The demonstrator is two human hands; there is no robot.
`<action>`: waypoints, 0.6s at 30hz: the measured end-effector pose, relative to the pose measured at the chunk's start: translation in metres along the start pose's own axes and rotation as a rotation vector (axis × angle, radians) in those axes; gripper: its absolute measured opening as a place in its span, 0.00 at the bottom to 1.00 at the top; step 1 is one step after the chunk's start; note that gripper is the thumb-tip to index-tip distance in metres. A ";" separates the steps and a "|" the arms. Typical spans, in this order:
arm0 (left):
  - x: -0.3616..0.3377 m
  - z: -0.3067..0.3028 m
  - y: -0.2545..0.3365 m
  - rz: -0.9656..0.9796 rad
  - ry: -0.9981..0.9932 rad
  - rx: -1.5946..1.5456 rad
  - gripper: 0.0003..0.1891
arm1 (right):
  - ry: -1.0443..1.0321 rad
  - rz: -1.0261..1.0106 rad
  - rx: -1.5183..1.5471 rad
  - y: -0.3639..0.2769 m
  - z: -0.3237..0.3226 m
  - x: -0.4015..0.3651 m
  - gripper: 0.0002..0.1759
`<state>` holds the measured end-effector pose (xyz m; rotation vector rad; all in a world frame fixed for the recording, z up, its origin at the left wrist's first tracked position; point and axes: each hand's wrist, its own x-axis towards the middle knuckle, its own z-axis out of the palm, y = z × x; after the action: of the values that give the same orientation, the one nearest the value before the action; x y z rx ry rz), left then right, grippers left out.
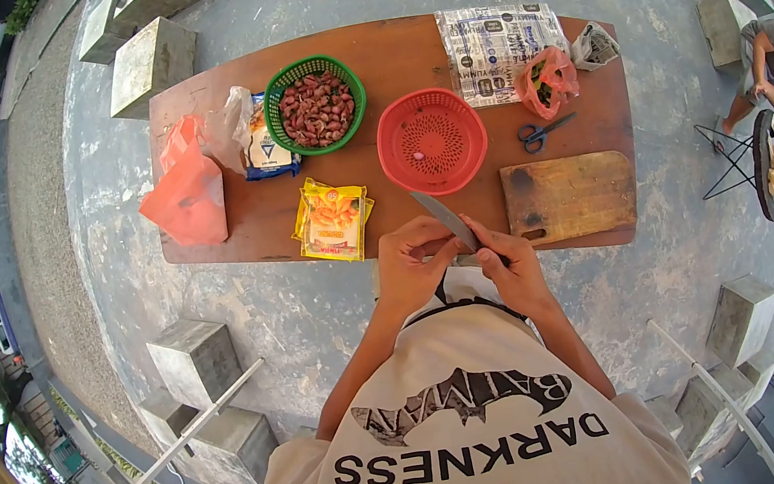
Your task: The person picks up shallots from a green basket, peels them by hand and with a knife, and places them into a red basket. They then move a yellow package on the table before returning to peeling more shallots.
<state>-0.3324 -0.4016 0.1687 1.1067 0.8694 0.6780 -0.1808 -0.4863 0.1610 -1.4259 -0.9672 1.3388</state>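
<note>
My right hand [510, 268] is closed round the handle of a knife [445, 217], whose blade points up and left. Close beside it, my left hand [413, 263] has its fingers curled together near the blade; whatever they hold is too small to make out. Both hands are in front of my body at the table's near edge. Just beyond them stands a red basket [433, 146] with one small pale-pink piece inside. A green basket [315, 106] full of small reddish shallots is farther back to the left.
On the table [255, 240] are yellow packets [333, 220], a blue-white packet [269, 149], pink bags [188, 198], scissors [542, 132], a wooden board [569, 197], a printed sheet [479, 55] and a red bag [546, 82]. Another person [773, 59] sits at far right by a small round table.
</note>
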 end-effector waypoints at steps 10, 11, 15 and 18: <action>0.003 0.002 -0.021 -0.085 0.058 -0.401 0.11 | -0.039 0.209 0.631 -0.003 -0.011 0.006 0.24; 0.005 0.002 -0.020 -0.099 0.093 -0.432 0.11 | -0.025 0.206 0.631 -0.007 -0.012 0.006 0.23; 0.007 -0.005 -0.015 -0.094 0.059 -0.305 0.11 | -0.106 0.178 0.408 -0.006 -0.016 0.004 0.24; 0.007 -0.007 -0.013 -0.107 0.011 -0.283 0.12 | -0.106 0.045 0.125 -0.015 -0.011 0.008 0.26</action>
<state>-0.3340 -0.3973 0.1530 0.7980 0.8076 0.6941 -0.1684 -0.4756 0.1735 -1.3001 -0.9074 1.4943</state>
